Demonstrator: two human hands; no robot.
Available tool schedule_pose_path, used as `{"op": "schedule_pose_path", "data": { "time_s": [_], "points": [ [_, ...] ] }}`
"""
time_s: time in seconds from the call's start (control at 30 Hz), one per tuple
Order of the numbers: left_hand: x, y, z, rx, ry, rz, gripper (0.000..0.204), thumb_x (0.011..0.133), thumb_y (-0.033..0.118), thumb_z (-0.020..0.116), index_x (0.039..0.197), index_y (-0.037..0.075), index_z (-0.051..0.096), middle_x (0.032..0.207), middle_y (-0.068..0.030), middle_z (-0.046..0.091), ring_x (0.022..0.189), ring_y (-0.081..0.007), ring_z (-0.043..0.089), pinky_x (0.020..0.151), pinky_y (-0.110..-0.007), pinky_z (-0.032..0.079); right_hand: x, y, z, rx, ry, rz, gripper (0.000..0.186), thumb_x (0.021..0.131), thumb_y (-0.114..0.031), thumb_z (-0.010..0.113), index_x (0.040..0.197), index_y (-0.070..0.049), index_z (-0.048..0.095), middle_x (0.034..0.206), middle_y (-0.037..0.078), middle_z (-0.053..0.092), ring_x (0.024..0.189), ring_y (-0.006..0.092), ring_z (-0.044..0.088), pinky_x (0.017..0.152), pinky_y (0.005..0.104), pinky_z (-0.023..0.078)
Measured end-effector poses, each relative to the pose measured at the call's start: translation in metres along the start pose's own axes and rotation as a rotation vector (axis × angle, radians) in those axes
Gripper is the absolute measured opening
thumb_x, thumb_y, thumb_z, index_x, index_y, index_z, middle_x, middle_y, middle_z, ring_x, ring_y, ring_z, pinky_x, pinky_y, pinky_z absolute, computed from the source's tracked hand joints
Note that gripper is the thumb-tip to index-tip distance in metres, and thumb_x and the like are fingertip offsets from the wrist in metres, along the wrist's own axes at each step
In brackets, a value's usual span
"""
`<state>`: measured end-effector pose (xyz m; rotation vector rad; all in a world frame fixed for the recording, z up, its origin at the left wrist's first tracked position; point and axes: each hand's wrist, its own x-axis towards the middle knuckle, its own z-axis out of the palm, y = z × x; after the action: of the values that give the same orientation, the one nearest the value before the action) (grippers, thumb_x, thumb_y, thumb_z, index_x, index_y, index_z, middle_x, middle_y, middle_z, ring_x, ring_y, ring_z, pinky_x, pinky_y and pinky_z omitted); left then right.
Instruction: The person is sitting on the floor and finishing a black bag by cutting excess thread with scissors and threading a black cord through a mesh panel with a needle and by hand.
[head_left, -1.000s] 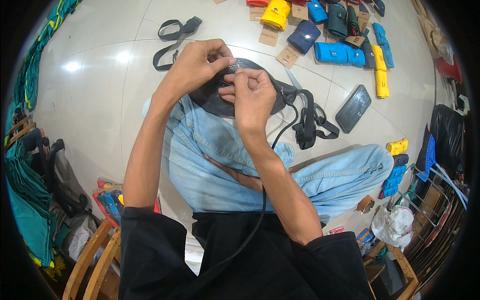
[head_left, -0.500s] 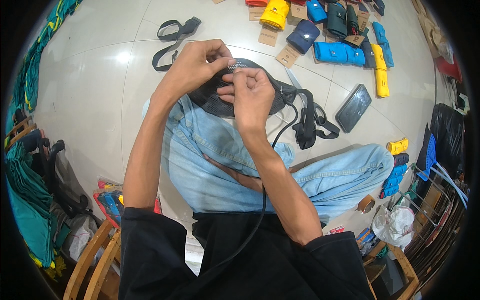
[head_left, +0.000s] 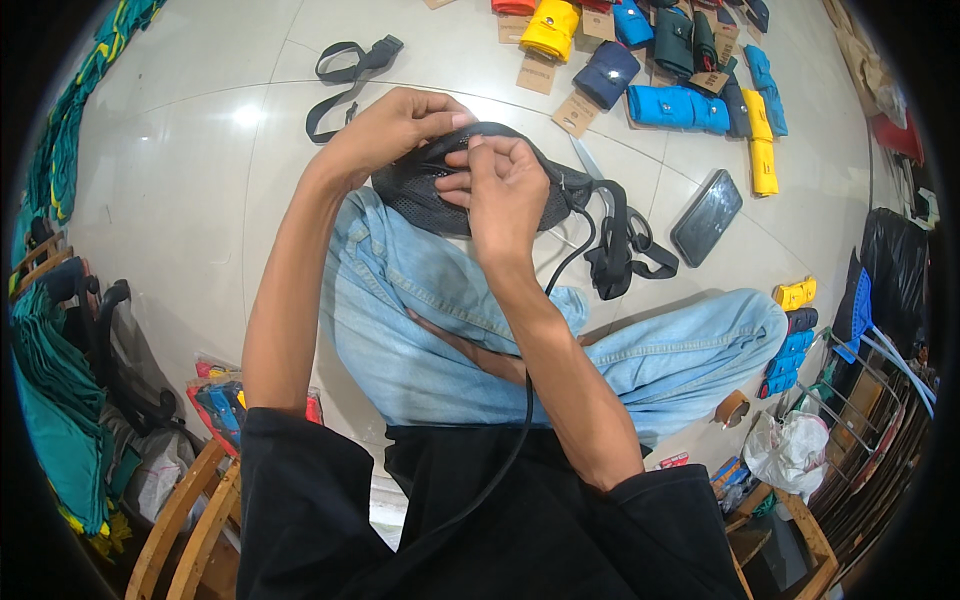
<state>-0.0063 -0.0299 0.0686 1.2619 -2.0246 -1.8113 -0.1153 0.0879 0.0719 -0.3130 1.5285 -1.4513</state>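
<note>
A black mesh waist bag (head_left: 408, 190) rests by my bent leg, its webbing strap and buckle (head_left: 360, 66) trailing out on the far left. My left hand (head_left: 405, 125) pinches the bag's far edge between thumb and fingers. Over the middle of the bag, my right hand (head_left: 503, 185) has thumb and index finger pressed together; what lies between them is too small to make out. Its other fingers curl against the mesh. More black strap (head_left: 620, 240) lies bunched right of the bag, and the blade of scissors (head_left: 585, 157) shows beside it.
A dark phone (head_left: 707, 217) lies on the tiled floor at the right. Beyond it are rolled pouches in yellow (head_left: 763, 150), blue (head_left: 680, 107) and dark colours, several with card tags. Wooden chair parts (head_left: 180, 520), green cloth (head_left: 60, 400) and a blue dustpan (head_left: 853, 310) stand around the sides.
My left hand has shifted slightly down, and the bag's far edge has folded toward me, covering the pale patch of mesh. My right hand has stayed nearly in place.
</note>
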Motion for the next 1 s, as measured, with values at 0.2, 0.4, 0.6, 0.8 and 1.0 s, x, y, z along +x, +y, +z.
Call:
{"op": "schedule_pose_path", "data": {
  "time_s": [0.2,0.4,0.6,0.8,1.0],
  "points": [
    [0.002,0.000,0.001,-0.110,-0.070,0.002,0.018,0.097,0.021,0.065,0.096,0.005,0.073,0.076,0.0056,0.063,0.069,-0.0040,0.048,0.065,-0.019,0.038,0.000,-0.001,-0.001,-0.002,-0.002,0.007,0.020,0.101,-0.013,0.058,0.101,0.007,0.058,0.086,0.016,0.070,0.062,0.0176,0.069,0.054,0.0265,0.057],
    [0.004,-0.003,0.004,-0.084,0.020,0.039,0.018,0.098,0.021,0.064,0.091,0.005,0.069,0.075,0.0076,0.058,0.070,-0.0031,0.046,0.065,-0.020,0.037,-0.012,-0.004,-0.015,-0.154,-0.005,-0.190,0.022,0.096,-0.013,0.065,0.102,0.007,0.059,0.091,0.015,0.070,0.064,0.0185,0.069,0.055,0.0305,0.054],
    [-0.004,-0.002,0.008,-0.010,0.106,0.074,0.021,0.099,0.023,0.064,0.090,0.004,0.068,0.074,0.0075,0.055,0.070,-0.0042,0.045,0.065,-0.022,0.036,-0.041,-0.022,-0.052,-0.912,-0.086,-0.531,0.032,0.086,-0.025,0.077,0.095,0.003,0.063,0.086,0.018,0.068,0.062,0.0311,0.066,0.057,0.0406,0.050],
    [-0.010,0.011,0.013,-0.013,0.143,0.080,0.022,0.099,0.021,0.064,0.091,0.001,0.066,0.079,0.0033,0.060,0.075,-0.0066,0.049,0.070,-0.023,0.040,-0.018,0.000,-0.036,-1.165,-0.230,-0.468,0.026,0.090,-0.022,0.070,0.080,0.000,0.060,0.079,0.022,0.068,0.067,0.0414,0.067,0.060,0.0474,0.052],
    [-0.022,0.013,0.011,0.035,0.259,0.186,0.024,0.101,0.021,0.063,0.091,0.000,0.064,0.081,0.0004,0.063,0.079,-0.0082,0.054,0.077,-0.024,0.044,-0.021,-0.032,-0.045,-0.766,-0.272,-0.448,0.015,0.094,-0.011,0.063,0.086,0.001,0.062,0.085,0.018,0.066,0.065,0.0324,0.061,0.063,0.0395,0.049]
  ]
}}
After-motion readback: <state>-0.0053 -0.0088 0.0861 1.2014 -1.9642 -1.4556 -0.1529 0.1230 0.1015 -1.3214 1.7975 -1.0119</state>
